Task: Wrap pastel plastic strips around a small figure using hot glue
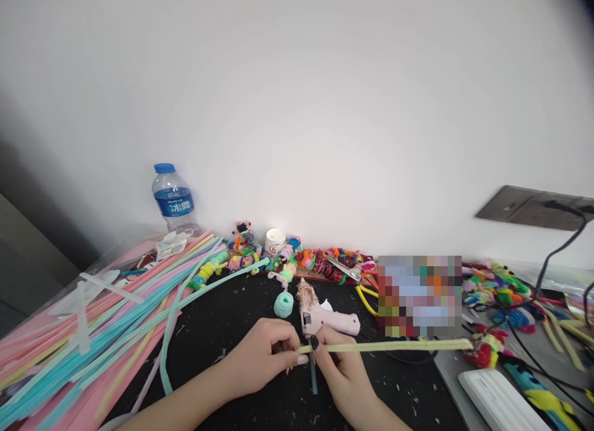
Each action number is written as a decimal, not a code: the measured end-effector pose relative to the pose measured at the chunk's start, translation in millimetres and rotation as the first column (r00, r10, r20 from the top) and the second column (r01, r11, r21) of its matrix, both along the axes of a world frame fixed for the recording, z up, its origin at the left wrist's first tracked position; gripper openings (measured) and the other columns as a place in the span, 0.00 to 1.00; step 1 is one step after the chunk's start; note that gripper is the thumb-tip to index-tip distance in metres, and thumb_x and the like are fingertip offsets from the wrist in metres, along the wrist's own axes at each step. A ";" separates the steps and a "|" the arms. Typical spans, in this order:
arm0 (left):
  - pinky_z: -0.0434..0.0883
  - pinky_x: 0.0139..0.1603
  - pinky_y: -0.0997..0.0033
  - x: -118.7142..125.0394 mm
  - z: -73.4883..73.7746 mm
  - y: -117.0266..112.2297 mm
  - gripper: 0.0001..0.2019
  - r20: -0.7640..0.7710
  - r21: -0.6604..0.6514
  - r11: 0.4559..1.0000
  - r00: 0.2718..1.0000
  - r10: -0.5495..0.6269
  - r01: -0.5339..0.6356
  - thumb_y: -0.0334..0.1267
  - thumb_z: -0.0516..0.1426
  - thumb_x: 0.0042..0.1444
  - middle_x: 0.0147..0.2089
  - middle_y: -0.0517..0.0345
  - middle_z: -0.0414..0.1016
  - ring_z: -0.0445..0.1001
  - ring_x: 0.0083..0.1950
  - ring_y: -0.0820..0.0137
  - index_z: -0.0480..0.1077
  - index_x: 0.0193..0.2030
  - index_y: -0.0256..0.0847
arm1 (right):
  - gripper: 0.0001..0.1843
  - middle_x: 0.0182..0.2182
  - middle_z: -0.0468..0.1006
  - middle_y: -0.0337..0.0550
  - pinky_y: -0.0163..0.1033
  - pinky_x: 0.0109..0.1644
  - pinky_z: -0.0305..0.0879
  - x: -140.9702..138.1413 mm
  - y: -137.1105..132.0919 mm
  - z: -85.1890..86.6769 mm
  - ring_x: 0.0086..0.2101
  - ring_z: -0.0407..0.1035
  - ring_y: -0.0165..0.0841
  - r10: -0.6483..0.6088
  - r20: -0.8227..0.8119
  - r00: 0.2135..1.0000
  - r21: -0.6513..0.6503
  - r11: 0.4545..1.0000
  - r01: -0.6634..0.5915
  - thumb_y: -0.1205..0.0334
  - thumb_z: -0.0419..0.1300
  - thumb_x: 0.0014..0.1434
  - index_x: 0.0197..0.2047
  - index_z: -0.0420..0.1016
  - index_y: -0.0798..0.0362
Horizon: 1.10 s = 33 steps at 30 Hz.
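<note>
Between both hands a pale yellow pipe cleaner [399, 345] stretches sideways above the black mat. My left hand [266, 356] pinches its left end between thumb and fingers. Close beside it, my right hand [341, 369] grips the same strip, whose long free end reaches out to the right. Just beyond my fingers lies a light pink hot glue gun [331, 319] with a brown-stained nozzle; a clear glue stick [314, 378] juts from its back, below my hands. A small mint-green coil [283, 305] sits to the left of the gun.
Many pastel pipe cleaners [125, 313] are heaped at left, near a water bottle [172, 195]. Small fuzzy figures line the wall, with a white paper cup [275, 240] and scissors [343, 269]. A white case [501, 400] and black cables [541, 270] occupy the right.
</note>
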State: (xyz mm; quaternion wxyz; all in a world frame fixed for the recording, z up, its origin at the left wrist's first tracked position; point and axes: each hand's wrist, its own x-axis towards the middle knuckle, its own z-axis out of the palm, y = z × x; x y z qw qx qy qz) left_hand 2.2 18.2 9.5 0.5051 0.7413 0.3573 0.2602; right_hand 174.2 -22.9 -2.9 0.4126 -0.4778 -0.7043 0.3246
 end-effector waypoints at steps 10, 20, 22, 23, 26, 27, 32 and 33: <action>0.64 0.28 0.75 1.1 -6.3 5.7 0.11 0.367 -0.357 0.934 0.921 0.129 0.011 0.40 0.60 0.50 0.21 0.63 0.68 0.65 0.24 0.76 0.67 0.25 0.35 | 0.17 0.20 0.59 0.34 0.32 0.28 0.50 -1.7 1.2 1.7 0.23 0.55 0.27 0.023 0.065 0.998 0.054 0.998 -0.026 0.62 0.46 0.63 0.22 0.59 0.53; 0.67 0.36 0.74 -5.6 0.4 11.0 0.04 0.173 -0.029 0.997 0.983 0.069 -0.065 0.34 0.61 0.47 0.35 0.55 0.71 0.70 0.38 0.68 0.77 0.31 0.38 | 0.18 0.18 0.56 0.33 0.32 0.26 0.47 0.3 3.1 -1.6 0.21 0.53 0.27 -0.085 0.090 0.992 0.066 0.995 0.079 0.60 0.45 0.63 0.21 0.54 0.52; 0.67 0.33 0.75 -5.7 0.7 10.7 0.05 0.142 -0.051 0.995 0.986 0.093 -0.086 0.34 0.62 0.47 0.33 0.57 0.71 0.70 0.36 0.69 0.76 0.32 0.38 | 0.19 0.18 0.55 0.33 0.32 0.26 0.47 -0.1 4.0 -1.2 0.21 0.53 0.27 -0.092 0.100 0.991 0.060 0.994 0.086 0.60 0.45 0.63 0.20 0.53 0.52; 0.67 0.33 0.75 -5.4 0.8 10.2 0.06 0.129 -0.072 0.993 0.986 0.101 -0.093 0.34 0.62 0.46 0.32 0.57 0.72 0.70 0.35 0.69 0.76 0.32 0.37 | 0.19 0.18 0.54 0.33 0.32 0.25 0.47 -0.4 4.4 -0.9 0.21 0.53 0.27 -0.087 0.099 0.991 0.059 0.995 0.082 0.60 0.45 0.62 0.20 0.52 0.52; 0.68 0.32 0.76 -4.0 1.9 8.2 0.08 0.109 -0.123 0.987 0.987 0.118 -0.105 0.33 0.62 0.44 0.32 0.59 0.73 0.70 0.35 0.70 0.74 0.34 0.37 | 0.18 0.18 0.55 0.33 0.32 0.25 0.48 -1.9 4.8 0.4 0.21 0.53 0.27 -0.078 0.094 0.992 0.060 0.996 0.073 0.60 0.45 0.62 0.20 0.52 0.52; 0.68 0.31 0.76 -3.6 2.3 7.4 0.08 0.108 -0.136 0.985 0.987 0.122 -0.107 0.33 0.63 0.43 0.32 0.59 0.73 0.70 0.35 0.70 0.74 0.33 0.37 | 0.18 0.18 0.55 0.33 0.32 0.25 0.48 -2.3 4.9 0.9 0.21 0.53 0.27 -0.075 0.095 0.993 0.062 0.996 0.069 0.61 0.45 0.62 0.20 0.53 0.52; 0.68 0.31 0.75 -2.0 -0.2 6.5 0.06 0.208 -0.270 0.960 0.969 0.136 -0.076 0.30 0.63 0.42 0.27 0.60 0.75 0.71 0.30 0.72 0.73 0.30 0.35 | 0.18 0.18 0.56 0.33 0.32 0.25 0.48 -3.3 4.5 2.9 0.21 0.53 0.27 -0.050 0.094 0.994 0.054 0.997 0.045 0.61 0.45 0.62 0.20 0.54 0.52; 0.68 0.31 0.74 -1.7 -1.8 6.9 0.06 0.243 -0.306 0.950 0.959 0.144 -0.065 0.30 0.63 0.42 0.27 0.60 0.75 0.72 0.29 0.72 0.73 0.29 0.35 | 0.18 0.18 0.57 0.33 0.32 0.25 0.48 -3.2 4.4 3.0 0.21 0.54 0.27 -0.046 0.093 0.995 0.052 0.998 0.041 0.61 0.45 0.62 0.20 0.55 0.52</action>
